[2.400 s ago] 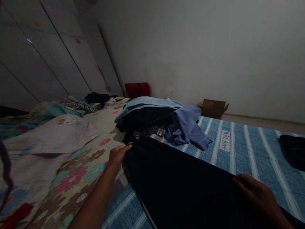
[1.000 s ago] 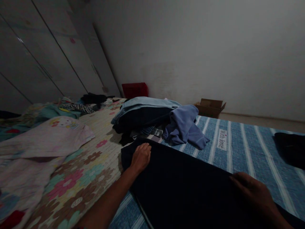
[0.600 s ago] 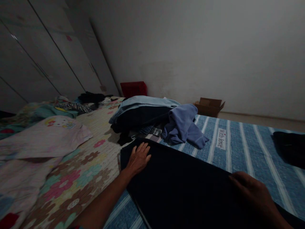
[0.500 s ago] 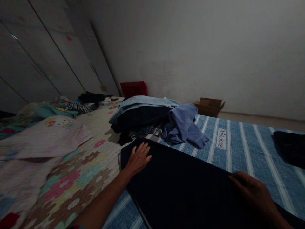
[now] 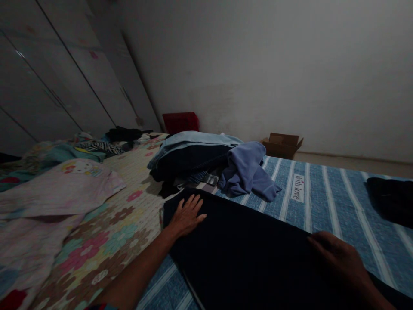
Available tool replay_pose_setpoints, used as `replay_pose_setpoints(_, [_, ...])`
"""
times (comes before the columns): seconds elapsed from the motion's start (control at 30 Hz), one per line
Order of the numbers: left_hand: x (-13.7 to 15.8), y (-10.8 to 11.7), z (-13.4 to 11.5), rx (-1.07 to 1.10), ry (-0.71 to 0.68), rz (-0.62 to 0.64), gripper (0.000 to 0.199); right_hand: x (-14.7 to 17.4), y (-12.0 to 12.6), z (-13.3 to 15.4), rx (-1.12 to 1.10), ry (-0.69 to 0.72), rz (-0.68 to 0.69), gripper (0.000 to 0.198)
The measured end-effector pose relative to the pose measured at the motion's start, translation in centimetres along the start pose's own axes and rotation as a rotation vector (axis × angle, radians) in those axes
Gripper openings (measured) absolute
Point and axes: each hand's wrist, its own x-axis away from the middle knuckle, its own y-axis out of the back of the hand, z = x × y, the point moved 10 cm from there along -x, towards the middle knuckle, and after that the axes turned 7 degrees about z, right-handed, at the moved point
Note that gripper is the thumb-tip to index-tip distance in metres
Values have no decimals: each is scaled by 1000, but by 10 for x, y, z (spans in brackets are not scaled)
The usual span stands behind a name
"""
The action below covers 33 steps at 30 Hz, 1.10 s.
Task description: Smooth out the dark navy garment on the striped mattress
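Dark navy garment (image 5: 245, 254) lies spread flat on the bed (image 5: 325, 193), just in front of the clothes pile (image 5: 206, 159). Left hand (image 5: 187, 215) rests palm-down, fingers splayed, on the garment's corner nearest the pile. Right hand (image 5: 338, 258) lies flat on the edge farthest from the pile; neither hand is pinching anything. Hands well apart. Looks soft, light and limp: probably sags and creases if lifted from one point. Best hold is likely two corners or the edge hem, one hand each. Fabric weight can't be judged in this light.
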Motion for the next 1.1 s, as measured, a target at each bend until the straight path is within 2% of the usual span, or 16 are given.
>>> replay_pose_setpoints(0.17, [0,0,1,-20,0,-4,63,-1,0,2,27,41,-19,37])
replay_pose_setpoints(0.3, [2,9,-4,-36,1,-20,60,-2,-2,-2,50,13,10,36])
replay_pose_setpoints(0.5, [10,24,-48,7,-129,-107,43,-3,-5,-8,53,-25,51,34])
replay_pose_setpoints(0.63, [6,12,-68,112,-176,-10,51,-2,-3,-4,37,-1,41,33])
replay_pose_setpoints(0.8, [2,-6,-67,161,-164,135,61,1,0,4,25,13,12,33])
replay_pose_setpoints(1.1, [1,-12,-64,155,-171,168,70,-3,-3,-4,34,-3,44,35])
